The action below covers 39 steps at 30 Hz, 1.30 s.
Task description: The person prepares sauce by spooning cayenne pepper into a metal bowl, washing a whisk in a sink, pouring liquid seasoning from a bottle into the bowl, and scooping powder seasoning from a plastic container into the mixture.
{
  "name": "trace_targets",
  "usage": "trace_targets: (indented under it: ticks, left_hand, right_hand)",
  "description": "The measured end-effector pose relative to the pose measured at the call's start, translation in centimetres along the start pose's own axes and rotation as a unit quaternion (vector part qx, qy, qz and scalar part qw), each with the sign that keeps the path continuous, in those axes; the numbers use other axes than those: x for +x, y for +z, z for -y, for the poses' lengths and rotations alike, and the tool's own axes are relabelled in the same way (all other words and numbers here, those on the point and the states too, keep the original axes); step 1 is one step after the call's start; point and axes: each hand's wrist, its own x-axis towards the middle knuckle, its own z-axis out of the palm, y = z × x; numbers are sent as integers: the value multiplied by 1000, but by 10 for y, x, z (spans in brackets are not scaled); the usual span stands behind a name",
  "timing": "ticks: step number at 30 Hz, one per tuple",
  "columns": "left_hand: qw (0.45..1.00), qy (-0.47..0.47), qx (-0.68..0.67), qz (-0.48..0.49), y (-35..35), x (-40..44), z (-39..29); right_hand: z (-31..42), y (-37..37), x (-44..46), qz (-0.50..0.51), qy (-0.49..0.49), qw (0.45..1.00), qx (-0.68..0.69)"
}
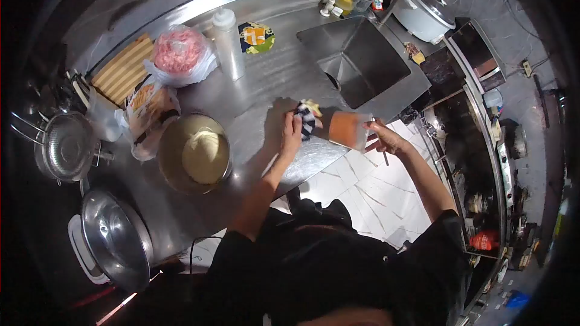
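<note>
My left hand is closed on a crumpled cloth with dark, white and yellow patches, at the front edge of the steel counter. To the right, my right hand grips a clear plastic container from its right side. Something orange fills much of the container, which lies tilted on its side in the air, just past the counter edge. A thin dark stick-like thing shows below my right fingers; what it is I cannot tell. The cloth and the container are close together, with a small gap between them.
A steel pot with pale dough or batter stands left of my left hand. Behind it are a bag of pink meat, a squeeze bottle and a striped board. The sink and a rice cooker are at the back right.
</note>
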Motion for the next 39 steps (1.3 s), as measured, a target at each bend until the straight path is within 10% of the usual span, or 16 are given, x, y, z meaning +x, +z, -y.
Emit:
trace_targets:
  ticks: [3, 11, 17, 21, 24, 28, 30, 32, 35, 39]
  left_hand:
    - [972, 213, -85, 46, 14, -25, -59]
    - [963, 254, 29, -90, 12, -19, -100]
    - [996, -15, -83, 26, -3, 26, -122]
    - [871, -344, -145, 321, -30, 67, -107]
    - [692, -201, -584, 372, 7, 68, -22]
    - [880, -2, -347, 326, 28, 5, 4]
    - [865, -37, -441, 235, 31, -9, -15]
    - [612, -282, -722, 159, 19, -16, -50]
    - [669, -354, -649, 71, 2, -33, -99]
    - [628, -342, -694, 83, -7, -21, -99]
  right_hand:
    - [5, 16, 5, 49, -6, 998, 30]
    - [48, 65, -11, -18, -124, 990, -70]
    - [71, 94, -23, -183, -330, 839, -393]
    - [52, 77, 4, -80, -304, 894, -320]
    - [79, 87, -18, 22, -104, 983, -149]
    - [68, 86, -6, -8, -61, 997, -46]
    - [71, 89, -2, -33, -49, 997, -46]
    - [72, 88, 2, -55, -83, 990, -97]
    - [42, 74, 36, -113, -290, 917, -251]
    - [59, 89, 16, -58, -283, 935, -205]
